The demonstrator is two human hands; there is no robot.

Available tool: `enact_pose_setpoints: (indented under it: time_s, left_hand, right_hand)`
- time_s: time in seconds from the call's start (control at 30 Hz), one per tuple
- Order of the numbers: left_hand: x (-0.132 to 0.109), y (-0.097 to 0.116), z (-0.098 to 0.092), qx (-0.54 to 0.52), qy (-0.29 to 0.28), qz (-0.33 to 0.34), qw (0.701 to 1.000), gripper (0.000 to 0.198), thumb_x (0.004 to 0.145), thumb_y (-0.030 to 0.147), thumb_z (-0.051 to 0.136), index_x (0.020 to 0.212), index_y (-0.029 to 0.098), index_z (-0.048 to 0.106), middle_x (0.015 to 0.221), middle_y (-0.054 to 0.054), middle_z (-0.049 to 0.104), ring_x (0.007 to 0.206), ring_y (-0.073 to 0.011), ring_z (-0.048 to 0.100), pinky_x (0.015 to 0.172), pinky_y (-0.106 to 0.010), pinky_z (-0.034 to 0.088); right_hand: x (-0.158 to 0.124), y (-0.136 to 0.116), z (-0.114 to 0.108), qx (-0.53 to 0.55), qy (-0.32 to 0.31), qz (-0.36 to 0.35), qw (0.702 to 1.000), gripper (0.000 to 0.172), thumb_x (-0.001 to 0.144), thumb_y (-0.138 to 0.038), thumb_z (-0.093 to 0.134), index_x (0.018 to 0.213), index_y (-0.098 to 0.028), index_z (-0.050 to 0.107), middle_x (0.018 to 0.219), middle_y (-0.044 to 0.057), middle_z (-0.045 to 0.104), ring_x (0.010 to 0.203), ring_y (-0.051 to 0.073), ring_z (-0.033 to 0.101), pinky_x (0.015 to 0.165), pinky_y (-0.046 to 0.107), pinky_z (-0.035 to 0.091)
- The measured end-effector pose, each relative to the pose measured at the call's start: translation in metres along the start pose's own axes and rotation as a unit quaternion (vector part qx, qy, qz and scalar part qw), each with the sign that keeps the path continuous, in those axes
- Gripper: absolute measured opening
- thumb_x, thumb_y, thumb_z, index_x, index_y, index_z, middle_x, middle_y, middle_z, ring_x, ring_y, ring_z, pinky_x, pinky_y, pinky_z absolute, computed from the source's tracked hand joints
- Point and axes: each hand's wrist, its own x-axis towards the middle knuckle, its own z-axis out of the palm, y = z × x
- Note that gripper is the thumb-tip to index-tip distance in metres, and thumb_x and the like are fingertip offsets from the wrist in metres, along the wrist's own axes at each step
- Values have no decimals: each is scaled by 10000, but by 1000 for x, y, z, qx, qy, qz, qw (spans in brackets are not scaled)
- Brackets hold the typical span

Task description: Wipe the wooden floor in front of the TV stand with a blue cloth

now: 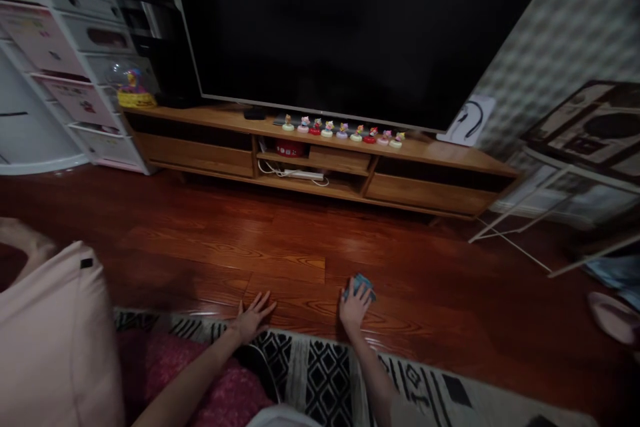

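right hand point(354, 309): fingers spread, flat over a blue cloth point(373, 295), which lies on the wooden floor point(280, 240). left hand point(249, 321): fingers spread, palm down at the edge of the patterned rug point(327, 373). surrounding obstructions: low wooden cabinet point(200, 155) ahead, bearing a row of figurines point(342, 131) before a television point(340, 27); white-legged stand point(543, 179) at right; pale cushion point(55, 340) at left.

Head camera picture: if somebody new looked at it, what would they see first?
Probably the big dark television, filling the top middle above the wooden cabinet. Next, the row of colourful little figurines along the cabinet's top. Lower down, the right hand rests on a blue cloth on the shiny floor.
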Motion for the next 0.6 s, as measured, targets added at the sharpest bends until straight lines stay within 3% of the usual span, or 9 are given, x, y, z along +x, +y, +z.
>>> enact_pose_setpoints:
  time_s: [0.17,0.23,0.3,0.37,0.43,0.6]
  left_hand:
    - [17,16,2,-11,-26,-46,999,956,787,384,704,1565,454,152,1685,-26,-34,1525,-411,-60,1016,-874,123]
    - [20,17,4,-27,-23,-49,998,965,756,412,733,1557,459,198,1687,-27,-19,1519,-436,-54,997,-885,133]
    - [21,16,4,-38,-24,-53,998,970,731,400,754,1550,457,238,1689,-33,-4,1515,-447,-51,993,-886,141]
    - [20,14,5,-46,-21,-51,997,967,726,367,756,1546,462,254,1691,-32,10,1516,-444,-51,994,-886,139]
    - [19,13,6,-56,-11,-48,997,957,731,362,750,1543,472,255,1691,-18,11,1516,-445,-57,993,-889,123]
    - [23,10,15,-64,-1,-50,997,948,726,407,767,1534,480,276,1687,8,-9,1513,-465,-58,980,-898,94]
  right_hand:
    - [-65,-89,11,45,-71,-202,976,659,982,-510,393,1588,-275,284,1681,90,165,1541,354,89,1220,562,102]
    - [-79,-107,14,64,-77,-266,959,672,972,-533,423,1589,-314,271,1686,56,153,1544,337,91,1227,541,122]
    - [-74,-111,14,72,-78,-310,945,649,977,-509,423,1585,-334,274,1686,29,158,1546,304,103,1234,502,140]
    - [-50,-98,11,61,-78,-323,941,618,987,-444,396,1583,-322,284,1683,14,176,1547,264,115,1238,459,143]
    - [-13,-69,5,35,-73,-291,953,609,988,-380,353,1586,-283,287,1678,20,195,1546,240,121,1238,445,136]
    - [70,45,-5,2,1,-75,997,634,979,-368,220,1587,-202,289,1661,97,241,1536,281,152,1210,516,174]
